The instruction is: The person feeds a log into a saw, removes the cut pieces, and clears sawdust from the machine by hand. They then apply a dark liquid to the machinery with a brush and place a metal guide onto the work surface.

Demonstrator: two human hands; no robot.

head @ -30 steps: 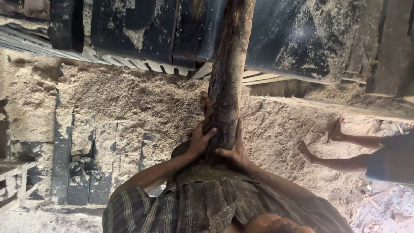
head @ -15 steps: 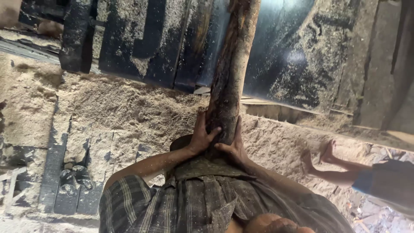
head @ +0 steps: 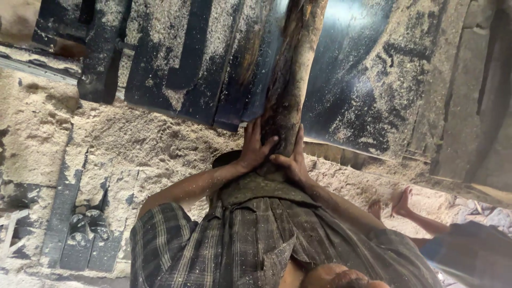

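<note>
Head view, looking down the person's front. A long log [head: 290,80] with rough dark bark runs from the top edge of the frame down to the person's waist, tilted slightly to the right at its far end.

Left hand [head: 256,146]: palm flat on the left side of the log near its lower end, fingers spread and pointing up along the bark. Grip is a loose press, not closed round the wood.

Right hand [head: 290,160]: on the right side of the same end, fingers up along the bark, thumb reaching across the front toward the left hand. Also an open-palmed hold against the log; the two hands sit just beside each other, the log's end between them and close to the body.

Person wears a plaid shirt [head: 250,245] dusted with sawdust.

Behind the log: a dark metal machine body [head: 176,58], panels coated with sawdust. Floor [head: 133,144] is covered in heaped sawdust.

Lower right: another person's bare feet [head: 392,202] on the sawdust, well apart from the log
</note>
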